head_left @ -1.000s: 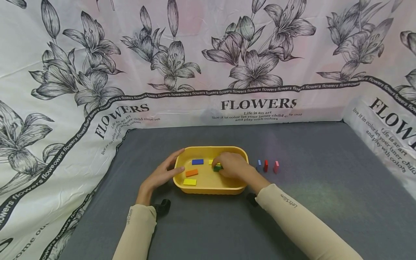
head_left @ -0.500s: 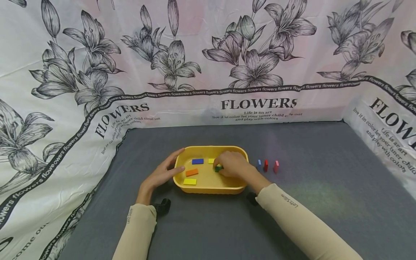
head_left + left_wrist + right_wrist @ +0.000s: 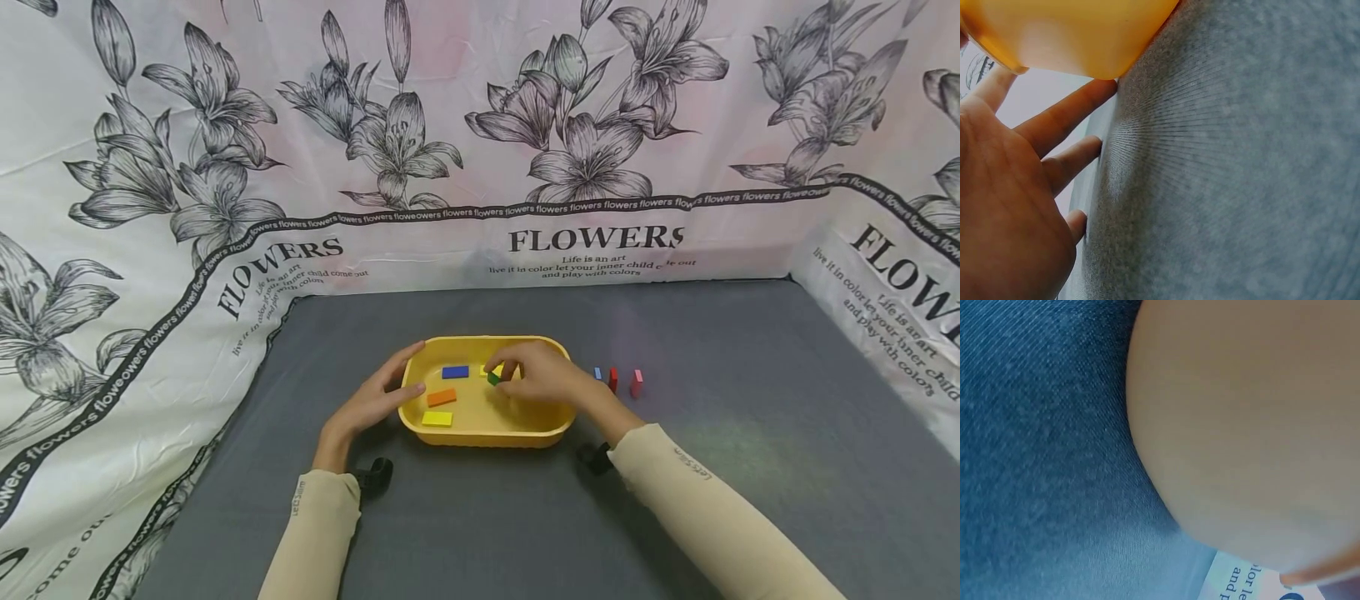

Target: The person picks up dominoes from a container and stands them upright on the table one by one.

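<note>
A shallow yellow plastic tub [image 3: 487, 438] stands on the dark cloth. My left hand [image 3: 378, 396] rests against its left end, thumb on the rim; in the left wrist view the fingers are spread and fairly straight beside the tub wall [image 3: 1079, 37]. Over the tub's right half, my right hand [image 3: 543, 375] pinches a small green block [image 3: 493, 378] between thumb and fingers. Inside lie a blue block [image 3: 455, 372], an orange block [image 3: 441, 397], a yellow block [image 3: 437, 419] and another yellow block [image 3: 486, 370], partly hidden by the right hand.
Right of the tub, a small blue block [image 3: 597, 373], a red block [image 3: 613, 380] and a pink block [image 3: 637, 382] stand upright in a row on the grey cloth [image 3: 720, 350]. A flower-printed curtain [image 3: 420, 250] borders the back and sides.
My right hand has taken the green block between thumb and fingers and raised it a little off the tub floor. The left hand has stayed at the tub's left end.
</note>
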A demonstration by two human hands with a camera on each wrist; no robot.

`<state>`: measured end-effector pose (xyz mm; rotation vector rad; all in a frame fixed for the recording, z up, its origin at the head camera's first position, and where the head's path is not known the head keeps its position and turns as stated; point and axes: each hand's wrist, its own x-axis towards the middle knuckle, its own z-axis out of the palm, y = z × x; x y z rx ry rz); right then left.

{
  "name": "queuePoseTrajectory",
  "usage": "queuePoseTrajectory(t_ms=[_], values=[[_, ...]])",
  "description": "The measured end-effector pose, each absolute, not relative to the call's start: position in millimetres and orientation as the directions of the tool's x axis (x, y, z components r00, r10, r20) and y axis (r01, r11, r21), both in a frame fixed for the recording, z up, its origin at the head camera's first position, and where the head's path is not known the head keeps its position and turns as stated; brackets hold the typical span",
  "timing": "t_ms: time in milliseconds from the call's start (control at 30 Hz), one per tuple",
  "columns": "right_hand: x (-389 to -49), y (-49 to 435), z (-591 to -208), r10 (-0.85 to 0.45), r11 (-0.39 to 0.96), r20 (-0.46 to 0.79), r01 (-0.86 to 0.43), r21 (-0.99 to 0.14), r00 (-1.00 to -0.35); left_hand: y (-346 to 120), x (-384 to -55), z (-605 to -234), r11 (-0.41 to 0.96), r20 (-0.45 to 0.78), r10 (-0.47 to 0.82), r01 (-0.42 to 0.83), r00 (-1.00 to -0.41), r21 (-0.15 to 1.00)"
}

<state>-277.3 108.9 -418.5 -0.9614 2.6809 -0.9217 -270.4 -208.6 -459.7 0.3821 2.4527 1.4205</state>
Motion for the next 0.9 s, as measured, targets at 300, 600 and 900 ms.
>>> queuePoseTrajectory(t_ms=[300, 600, 900], values=[[-272, 131, -408, -0.544, 0.487, 0.164, -0.469, -0.737, -0.823, -207, -270, -458, 0.476, -0.105, 0.364, 0.088, -0.925, 0.875], [-266, 161, -401, -0.45, 0.435, 0.209, -0.417, -0.798, -0.868, -208, -270, -460, 0.493, -0.132, 0.343, 0.059, -0.93, 0.868], [-253, 207, -401, -0.342, 0.426, 0.181, -0.324, -0.845, -0.922, -207, -271, -459, 0.5, -0.142, 0.341, 0.051, -0.929, 0.865]])
